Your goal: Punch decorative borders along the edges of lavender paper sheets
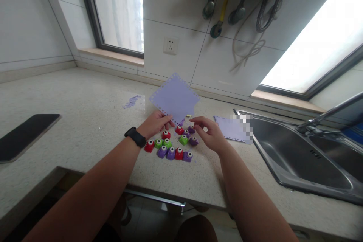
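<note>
Speckled counter [85, 121], left hand [155, 124] pinching lilac paper [175, 98] upright, right hand [208, 133] just beside

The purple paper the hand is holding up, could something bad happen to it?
Maybe. The left hand pinches the purple paper by one corner only, so it could bend or slip. Its punched edge looks delicate and might tear if tugged. The right hand hovers open just above the little craft punches, so it could knock them about. The sink is close by too, and a dropped sheet might land there, wet or not, I cannot tell.
</note>
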A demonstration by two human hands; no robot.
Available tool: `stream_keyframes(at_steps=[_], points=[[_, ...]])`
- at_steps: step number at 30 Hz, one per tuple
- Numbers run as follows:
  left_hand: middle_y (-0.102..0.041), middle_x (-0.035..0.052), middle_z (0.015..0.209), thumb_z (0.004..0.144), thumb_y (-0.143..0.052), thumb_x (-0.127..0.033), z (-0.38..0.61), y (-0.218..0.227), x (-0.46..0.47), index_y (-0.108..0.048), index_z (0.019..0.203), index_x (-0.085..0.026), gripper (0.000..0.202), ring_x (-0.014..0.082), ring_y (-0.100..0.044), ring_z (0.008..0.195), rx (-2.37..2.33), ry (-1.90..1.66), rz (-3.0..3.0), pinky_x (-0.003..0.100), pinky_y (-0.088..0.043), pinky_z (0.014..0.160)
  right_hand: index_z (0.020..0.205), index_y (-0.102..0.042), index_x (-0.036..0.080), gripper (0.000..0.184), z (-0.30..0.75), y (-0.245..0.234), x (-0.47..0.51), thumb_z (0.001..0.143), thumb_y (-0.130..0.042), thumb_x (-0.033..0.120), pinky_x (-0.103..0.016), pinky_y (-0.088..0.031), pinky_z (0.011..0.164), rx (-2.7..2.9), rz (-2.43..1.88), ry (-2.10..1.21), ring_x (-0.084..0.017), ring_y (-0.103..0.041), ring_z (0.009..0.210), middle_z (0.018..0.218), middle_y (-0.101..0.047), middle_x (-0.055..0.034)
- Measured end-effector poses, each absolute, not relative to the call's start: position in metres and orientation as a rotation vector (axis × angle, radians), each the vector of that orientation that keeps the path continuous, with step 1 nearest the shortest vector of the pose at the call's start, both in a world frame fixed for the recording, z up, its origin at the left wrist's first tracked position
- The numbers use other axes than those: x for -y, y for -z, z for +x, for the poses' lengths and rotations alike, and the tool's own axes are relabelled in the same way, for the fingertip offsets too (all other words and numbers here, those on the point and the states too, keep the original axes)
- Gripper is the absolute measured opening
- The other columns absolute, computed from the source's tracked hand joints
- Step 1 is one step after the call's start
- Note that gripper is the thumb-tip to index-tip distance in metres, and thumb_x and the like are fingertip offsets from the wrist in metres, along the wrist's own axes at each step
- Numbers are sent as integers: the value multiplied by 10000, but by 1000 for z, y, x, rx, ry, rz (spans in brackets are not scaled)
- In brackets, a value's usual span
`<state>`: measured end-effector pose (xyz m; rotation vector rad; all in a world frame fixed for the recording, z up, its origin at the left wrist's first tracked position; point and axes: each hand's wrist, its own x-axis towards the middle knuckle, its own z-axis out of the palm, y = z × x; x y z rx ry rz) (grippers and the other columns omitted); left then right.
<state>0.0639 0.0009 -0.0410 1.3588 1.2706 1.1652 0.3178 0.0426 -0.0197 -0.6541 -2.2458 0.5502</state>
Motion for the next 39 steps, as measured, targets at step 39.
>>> stream_keyframes(at_steps=[39], points=[[-647, 32, 573, 901, -591, -372, 65, 39, 2, -760, 721, -124, 350, 88, -456, 461, -1229, -1172, 1375, 243, -313, 474, 1016, -746, 206, 345, 316, 16, -38, 856, -475, 65, -307, -516, 727, 2205, -597, -574, -148, -670, 743, 841, -734, -32]])
